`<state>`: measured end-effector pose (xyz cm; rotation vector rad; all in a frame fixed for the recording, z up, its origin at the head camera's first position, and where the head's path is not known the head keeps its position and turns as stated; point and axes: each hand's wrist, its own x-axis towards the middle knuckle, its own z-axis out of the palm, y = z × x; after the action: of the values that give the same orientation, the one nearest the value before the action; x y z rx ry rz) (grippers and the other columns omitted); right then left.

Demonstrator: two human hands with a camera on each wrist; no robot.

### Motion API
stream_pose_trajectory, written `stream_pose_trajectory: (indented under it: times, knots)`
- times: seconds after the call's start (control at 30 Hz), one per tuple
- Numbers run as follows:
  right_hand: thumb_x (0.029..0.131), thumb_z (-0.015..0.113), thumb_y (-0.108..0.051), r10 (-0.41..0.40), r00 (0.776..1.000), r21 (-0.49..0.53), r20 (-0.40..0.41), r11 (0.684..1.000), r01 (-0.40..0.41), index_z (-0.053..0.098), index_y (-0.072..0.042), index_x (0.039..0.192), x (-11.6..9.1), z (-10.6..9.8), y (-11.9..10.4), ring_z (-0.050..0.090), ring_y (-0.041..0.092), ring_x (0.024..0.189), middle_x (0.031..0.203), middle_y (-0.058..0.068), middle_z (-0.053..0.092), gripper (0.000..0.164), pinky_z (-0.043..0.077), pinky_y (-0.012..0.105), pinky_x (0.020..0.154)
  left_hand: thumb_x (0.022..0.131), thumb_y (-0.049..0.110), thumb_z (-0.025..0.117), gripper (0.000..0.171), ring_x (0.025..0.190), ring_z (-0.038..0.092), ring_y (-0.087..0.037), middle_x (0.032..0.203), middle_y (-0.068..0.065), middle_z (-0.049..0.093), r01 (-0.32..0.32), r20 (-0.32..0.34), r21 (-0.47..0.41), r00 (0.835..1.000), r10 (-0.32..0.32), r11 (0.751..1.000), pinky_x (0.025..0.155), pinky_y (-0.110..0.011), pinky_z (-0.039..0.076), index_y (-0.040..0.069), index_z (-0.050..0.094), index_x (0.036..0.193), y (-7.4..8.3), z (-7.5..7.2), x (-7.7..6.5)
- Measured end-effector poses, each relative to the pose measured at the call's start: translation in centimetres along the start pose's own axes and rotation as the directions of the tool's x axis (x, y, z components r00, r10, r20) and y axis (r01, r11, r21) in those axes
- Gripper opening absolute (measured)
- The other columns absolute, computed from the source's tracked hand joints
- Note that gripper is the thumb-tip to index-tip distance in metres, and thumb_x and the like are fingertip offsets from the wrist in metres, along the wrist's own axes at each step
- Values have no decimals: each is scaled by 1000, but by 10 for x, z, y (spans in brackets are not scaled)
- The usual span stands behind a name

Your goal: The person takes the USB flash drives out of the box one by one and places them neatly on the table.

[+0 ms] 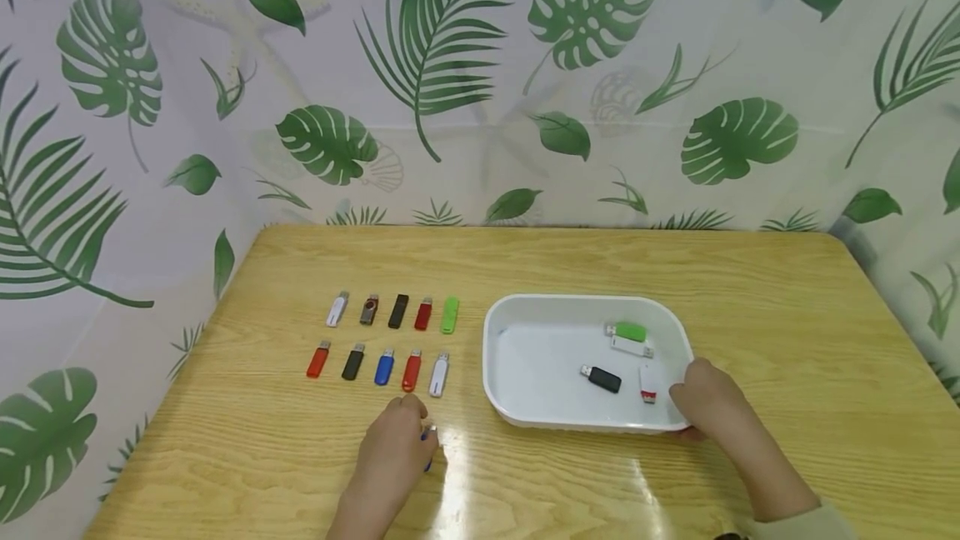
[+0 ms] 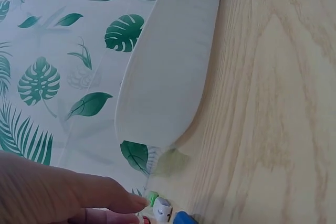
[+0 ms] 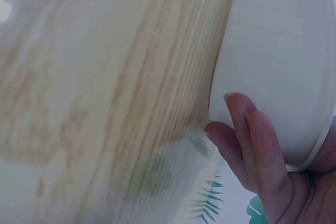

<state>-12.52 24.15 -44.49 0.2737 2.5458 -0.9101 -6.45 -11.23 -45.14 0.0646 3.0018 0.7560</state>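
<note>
My left hand is just below the front row of USB flash drives, beside a blue USB flash drive that it partly hides. In the left wrist view the thumb reaches out fairly straight, and that blue drive shows apart from its tip. My right hand grips the right end of a white plastic tray, with fingers against its outer wall. Inside the tray lie a green drive, a white drive, a black drive and a white-and-red drive.
Two rows of drives lie left of the tray. The back row includes a white drive and a light green drive; the front row includes a red drive and a white drive. A leaf-printed cloth hangs behind the wooden table.
</note>
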Motion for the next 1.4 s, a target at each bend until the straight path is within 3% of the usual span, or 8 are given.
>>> stream_pose_trajectory:
  times: [0.23, 0.53, 0.77, 0.93, 1.13, 1.4]
  knots:
    - [88, 38, -1, -3, 1000, -18, -5, 1000, 3, 34, 24, 105, 0, -1, 1, 59, 20, 51, 81, 26, 50, 31, 52, 30, 49, 78, 8, 71, 21, 65, 57, -17, 77, -7, 58, -16, 32, 20, 999, 15, 1000, 54, -30, 47, -5, 64, 92, 3, -10, 5]
    - [89, 36, 0, 4, 1000, 3, -4, 1000, -4, 33, 22, 106, -1, -2, 0, 59, 21, 53, 82, 26, 49, 29, 53, 31, 49, 82, 9, 66, 26, 69, 54, -15, 82, -7, 62, -45, 171, -37, 984, 50, 998, 60, -31, 49, -8, 64, 102, 7, -23, 16]
    - [89, 37, -1, 9, 1000, 10, -3, 1000, -9, 32, 23, 109, -3, -3, -2, 59, 21, 54, 83, 26, 49, 31, 53, 31, 49, 82, 9, 68, 27, 69, 54, -15, 83, -8, 61, -138, 148, -33, 979, 141, 990, 60, -29, 49, -7, 63, 103, 14, -30, 23]
    - [90, 36, -1, 27, 1000, 6, -3, 1000, -27, 31, 23, 110, -2, -3, -2, 59, 21, 54, 84, 27, 49, 32, 53, 31, 50, 83, 14, 71, 28, 74, 57, -16, 86, -8, 63, -199, 191, 13, 962, 193, 980, 61, -30, 49, -4, 63, 104, 23, -34, 27]
    - [90, 36, 0, 39, 999, 4, -5, 999, -39, 32, 23, 110, -2, -2, -2, 59, 22, 55, 85, 28, 48, 31, 53, 31, 50, 84, 15, 70, 32, 88, 64, -26, 103, -16, 65, -239, 264, 2, 937, 230, 971, 68, -38, 53, -3, 63, 110, 33, -40, 31]
    - [91, 37, 0, 45, 999, 13, 3, 999, -45, 29, 24, 114, 0, 1, -1, 60, 22, 56, 87, 28, 49, 34, 53, 31, 50, 86, 17, 69, 34, 90, 64, -27, 107, -14, 66, -280, 285, 29, 922, 261, 959, 67, -37, 53, 1, 63, 115, 41, -48, 40]
